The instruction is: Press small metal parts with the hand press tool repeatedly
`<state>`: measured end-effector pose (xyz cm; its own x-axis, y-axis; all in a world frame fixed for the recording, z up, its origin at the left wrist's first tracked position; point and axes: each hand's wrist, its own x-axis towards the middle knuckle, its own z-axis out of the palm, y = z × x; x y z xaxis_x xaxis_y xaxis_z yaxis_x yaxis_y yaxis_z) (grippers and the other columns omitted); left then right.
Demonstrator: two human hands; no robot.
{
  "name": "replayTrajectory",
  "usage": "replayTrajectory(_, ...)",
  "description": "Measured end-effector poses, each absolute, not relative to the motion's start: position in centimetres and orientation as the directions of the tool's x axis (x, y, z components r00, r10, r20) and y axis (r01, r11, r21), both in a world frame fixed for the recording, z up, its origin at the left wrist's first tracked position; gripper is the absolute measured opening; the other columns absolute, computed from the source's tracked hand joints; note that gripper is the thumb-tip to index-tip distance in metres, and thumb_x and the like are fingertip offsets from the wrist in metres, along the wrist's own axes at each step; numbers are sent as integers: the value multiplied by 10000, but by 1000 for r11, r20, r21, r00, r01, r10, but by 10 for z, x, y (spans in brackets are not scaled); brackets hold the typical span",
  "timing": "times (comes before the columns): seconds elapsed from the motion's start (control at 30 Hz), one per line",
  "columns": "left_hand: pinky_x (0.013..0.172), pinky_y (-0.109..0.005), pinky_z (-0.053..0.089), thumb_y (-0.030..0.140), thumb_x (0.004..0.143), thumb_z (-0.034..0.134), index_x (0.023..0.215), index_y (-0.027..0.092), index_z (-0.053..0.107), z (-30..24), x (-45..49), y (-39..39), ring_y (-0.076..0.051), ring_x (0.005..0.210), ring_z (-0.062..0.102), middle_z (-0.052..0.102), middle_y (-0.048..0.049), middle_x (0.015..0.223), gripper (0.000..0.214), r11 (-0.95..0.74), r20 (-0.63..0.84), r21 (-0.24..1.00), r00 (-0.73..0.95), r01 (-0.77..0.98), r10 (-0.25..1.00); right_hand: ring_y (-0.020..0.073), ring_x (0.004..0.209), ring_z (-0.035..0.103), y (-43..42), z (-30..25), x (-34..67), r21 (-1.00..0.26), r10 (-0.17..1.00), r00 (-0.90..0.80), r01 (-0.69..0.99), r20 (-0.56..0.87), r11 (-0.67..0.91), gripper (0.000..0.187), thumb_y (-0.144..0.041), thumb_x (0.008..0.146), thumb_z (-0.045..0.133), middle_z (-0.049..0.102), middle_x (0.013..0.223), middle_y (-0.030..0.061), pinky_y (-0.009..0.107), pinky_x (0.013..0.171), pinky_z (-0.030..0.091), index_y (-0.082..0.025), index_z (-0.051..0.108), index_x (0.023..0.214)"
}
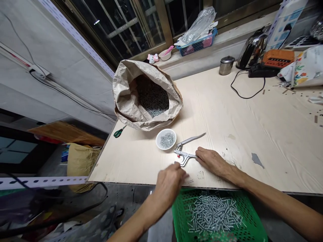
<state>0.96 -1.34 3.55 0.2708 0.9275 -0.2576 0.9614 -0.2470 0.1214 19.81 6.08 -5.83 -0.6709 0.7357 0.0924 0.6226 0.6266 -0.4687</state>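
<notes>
A grey metal pair of spring-loaded pliers (185, 158) lies on the table with its handles spread and a small red part near its jaws. My right hand (210, 160) is closed around the end of its lower handle. My left hand (169, 179) is beside the pliers' curved head, fingers bent together and slightly blurred; what they pinch, if anything, is hidden. Just beyond the pliers stands a small white bowl (158, 139) of short silvery metal pieces. Below the table edge, a green basket (178, 215) holds many short, shiny, tube-like pieces.
A large paper-like sack (122, 97) of dark and silvery small pieces stands open behind the bowl. Green-handled scissors (118, 133) lie left of it. Farther back are a metal canister (226, 65), a kettle (252, 48), an orange box (277, 58) and a black cord (247, 97).
</notes>
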Motion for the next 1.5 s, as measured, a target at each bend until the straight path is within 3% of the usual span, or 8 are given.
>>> replayTrajectory(0.13,634,-249,399,282,946,450,927,194,703,26,-22,47,-174,840,622,666,-61,959,268,98,-34,15,-97,995,995,125,672,540,61,-59,198,-460,735,-674,629,78,626,129,-125,899,474,580,829,25,250,601,382,-187,506,790)
replayTrajectory(0.23,677,-259,411,280,924,490,985,176,704,7,-38,90,-194,879,629,679,-77,998,245,201,-30,47,-200,979,979,121,673,538,60,-58,198,-467,740,-668,631,78,619,132,-120,895,483,583,832,19,247,612,382,-193,506,787)
replayTrajectory(0.57,699,-283,421,227,883,501,894,153,687,-20,-39,114,-215,855,631,681,-105,992,200,174,-5,113,-175,978,985,155,758,554,47,-50,197,-442,763,-622,643,176,626,90,-218,929,504,595,903,56,278,636,381,-164,558,881)
replayTrajectory(0.8,712,-283,455,267,862,501,901,143,660,-4,-38,98,-189,768,635,695,-85,879,206,130,138,438,-210,889,968,152,701,519,12,-54,198,-474,705,-702,590,97,653,89,-124,885,495,604,861,68,280,580,325,-161,552,829)
replayTrajectory(0.97,524,-226,439,377,791,561,818,147,667,17,-23,59,-136,546,582,637,-5,631,254,212,-65,718,-240,663,969,151,694,499,11,-47,204,-533,663,-747,546,40,647,187,-46,866,405,589,873,77,293,600,360,-155,556,850)
replayTrajectory(1.17,497,-217,416,395,717,598,723,148,683,-3,-28,32,-133,549,570,628,-5,589,262,307,-230,725,-203,616,952,116,681,528,13,-18,227,-752,414,-908,223,72,621,215,-251,958,435,585,822,23,264,630,418,-181,620,875)
replayTrajectory(1.3,547,-233,424,378,722,581,722,152,696,-16,-28,30,-137,563,575,665,-21,632,253,268,-201,695,-178,667,963,172,822,567,38,-21,219,-564,705,-705,550,81,616,199,-271,946,472,594,962,79,291,642,418,-166,626,1015)
replayTrajectory(1.5,575,-235,407,344,729,578,695,151,716,-16,-19,28,-150,602,598,697,-28,644,239,274,-218,648,-171,711,961,156,756,541,62,-46,196,-334,733,-679,698,-29,634,100,-151,900,496,615,930,69,273,553,321,-148,596,904)
